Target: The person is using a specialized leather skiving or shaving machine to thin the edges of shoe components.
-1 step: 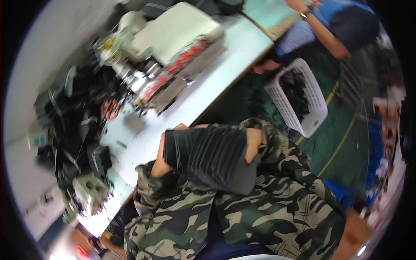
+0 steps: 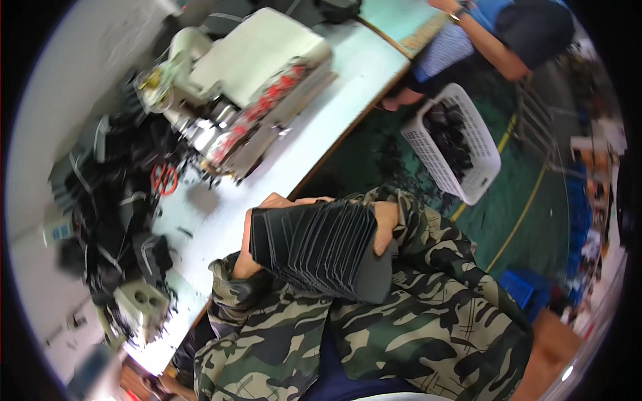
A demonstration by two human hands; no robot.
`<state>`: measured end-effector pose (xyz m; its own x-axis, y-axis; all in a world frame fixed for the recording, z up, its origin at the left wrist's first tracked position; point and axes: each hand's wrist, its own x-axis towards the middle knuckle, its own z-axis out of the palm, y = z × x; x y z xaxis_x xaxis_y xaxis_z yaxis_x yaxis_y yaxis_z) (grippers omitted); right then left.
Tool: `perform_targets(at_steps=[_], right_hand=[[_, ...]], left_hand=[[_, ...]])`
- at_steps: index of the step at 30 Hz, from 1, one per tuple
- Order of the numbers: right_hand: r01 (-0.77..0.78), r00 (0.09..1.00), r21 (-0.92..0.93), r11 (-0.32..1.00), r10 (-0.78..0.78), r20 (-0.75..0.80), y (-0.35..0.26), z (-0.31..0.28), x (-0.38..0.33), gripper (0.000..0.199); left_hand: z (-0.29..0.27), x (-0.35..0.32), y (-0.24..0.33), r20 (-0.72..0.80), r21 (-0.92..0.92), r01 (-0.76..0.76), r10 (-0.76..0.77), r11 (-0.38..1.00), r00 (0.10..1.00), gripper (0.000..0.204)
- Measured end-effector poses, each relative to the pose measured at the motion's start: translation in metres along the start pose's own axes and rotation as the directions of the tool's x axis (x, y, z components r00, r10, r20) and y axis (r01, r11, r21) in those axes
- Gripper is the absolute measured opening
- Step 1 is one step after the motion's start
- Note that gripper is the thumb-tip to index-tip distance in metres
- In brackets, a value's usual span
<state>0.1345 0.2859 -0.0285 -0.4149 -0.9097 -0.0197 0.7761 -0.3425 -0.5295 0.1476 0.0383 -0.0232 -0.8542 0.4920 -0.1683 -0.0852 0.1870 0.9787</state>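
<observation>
A thick stack of black flat pieces (image 2: 314, 247), fanned so that their edges show as steps, is held in front of my camouflage jacket. My left hand (image 2: 251, 247) grips the stack's left end, its fingers partly hidden behind the pieces. At the right end my right hand (image 2: 386, 227) closes on the stack, with the thumb lying over the front of the pieces. The rightmost piece shows a rounded lower end. Both hands are off the table, beside its near edge.
A cream sewing machine (image 2: 261, 60) stands on the pale table (image 2: 311, 134). Red-handled scissors (image 2: 164, 179) and black bundles (image 2: 100, 140) lie left of it. On the green floor, a white basket (image 2: 483, 150) holds black pieces. Another person (image 2: 491, 47) sits at the upper right.
The surroundings have shifted slightly left in the picture. Both hands keep their grip on the stack, which has barely moved.
</observation>
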Motion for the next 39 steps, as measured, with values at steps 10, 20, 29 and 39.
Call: perform_targets(at_steps=[10,20,29,39], right_hand=[[-0.055,0.974,0.076,0.996,0.070,-0.214,0.092,-0.018,-0.102,0.078],[-0.196,0.671,-0.477,0.857,-0.238,-0.702,0.053,-0.002,-0.148,0.062],[0.172,0.507,-0.044,0.984,-0.126,-0.853,0.121,-0.125,-0.329,0.046],[0.020,0.471,-0.107,0.994,-0.104,-0.876,0.088,-0.273,-0.549,0.085]], left_hand=[[0.063,0.035,-0.002,0.128,-0.131,-0.108,0.125,0.985,0.984,0.026],[0.143,0.078,0.065,0.429,-0.607,0.229,0.071,0.761,0.901,0.089],[0.236,0.111,-0.015,0.506,0.188,0.442,-0.472,0.877,0.722,0.043],[0.456,0.246,-0.088,0.353,0.395,0.261,-0.408,0.881,0.842,0.036]])
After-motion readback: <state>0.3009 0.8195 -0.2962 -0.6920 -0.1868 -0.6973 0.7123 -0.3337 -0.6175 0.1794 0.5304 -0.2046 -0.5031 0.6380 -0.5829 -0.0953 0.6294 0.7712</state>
